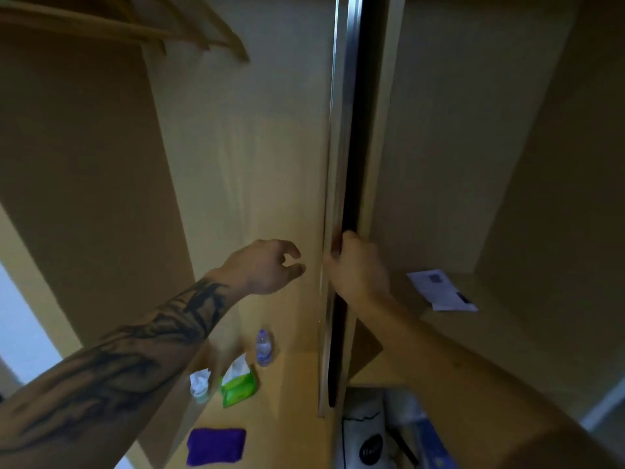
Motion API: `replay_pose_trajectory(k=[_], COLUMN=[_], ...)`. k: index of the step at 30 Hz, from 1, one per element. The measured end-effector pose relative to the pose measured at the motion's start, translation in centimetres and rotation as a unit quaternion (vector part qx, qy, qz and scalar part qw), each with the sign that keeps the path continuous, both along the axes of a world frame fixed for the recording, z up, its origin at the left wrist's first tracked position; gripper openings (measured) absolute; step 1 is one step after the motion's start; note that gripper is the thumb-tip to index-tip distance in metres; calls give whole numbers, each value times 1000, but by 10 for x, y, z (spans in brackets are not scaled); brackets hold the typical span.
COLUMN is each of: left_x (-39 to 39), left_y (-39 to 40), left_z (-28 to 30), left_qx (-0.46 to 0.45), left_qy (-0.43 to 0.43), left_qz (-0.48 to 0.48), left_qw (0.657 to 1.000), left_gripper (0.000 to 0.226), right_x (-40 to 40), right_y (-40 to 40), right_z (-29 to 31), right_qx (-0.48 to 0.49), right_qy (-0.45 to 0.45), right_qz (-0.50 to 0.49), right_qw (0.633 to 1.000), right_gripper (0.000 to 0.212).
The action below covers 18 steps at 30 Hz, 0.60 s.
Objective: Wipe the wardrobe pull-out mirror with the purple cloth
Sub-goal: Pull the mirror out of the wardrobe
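The pull-out mirror (340, 137) stands edge-on in the middle of the wardrobe, a thin silver frame with a dark gap beside it. My right hand (358, 265) is closed around that edge at about mid height. My left hand (267, 267) hovers just left of the edge, fingers curled and apart, holding nothing. The purple cloth (216, 446) lies folded on the wardrobe floor, low and left of the mirror, away from both hands.
On the wardrobe floor stand a small water bottle (263, 346), a green pack of wipes (238, 384) and a crumpled white tissue (199, 384). A white paper (439, 289) lies on the right shelf. Wooden hangers (203, 32) hang at the upper left. Bags (375, 434) sit below the right shelf.
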<state>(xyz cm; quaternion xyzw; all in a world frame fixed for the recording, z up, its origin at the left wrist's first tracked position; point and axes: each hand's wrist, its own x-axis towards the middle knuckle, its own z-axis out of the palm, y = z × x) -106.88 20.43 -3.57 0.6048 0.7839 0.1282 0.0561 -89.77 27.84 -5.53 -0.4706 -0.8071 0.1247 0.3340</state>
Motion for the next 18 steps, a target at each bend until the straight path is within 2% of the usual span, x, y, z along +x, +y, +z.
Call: replay_pose_trajectory(k=[8,18], left_x=[-13,1], left_y=[0,-4], left_z=[-5,-32], left_qx=[64,52], left_qy=[-26,-26], left_qz=[-53,-114], left_qw=[996,992], left_gripper=[52,53], right_x=[-1,15], right_y=[-23,-61], right_z=[1,-8], right_qx=[-40,2], right_qy=[55,26], right_qz=[-52,-89], right_qw=[996,996], right_gripper=[26,20])
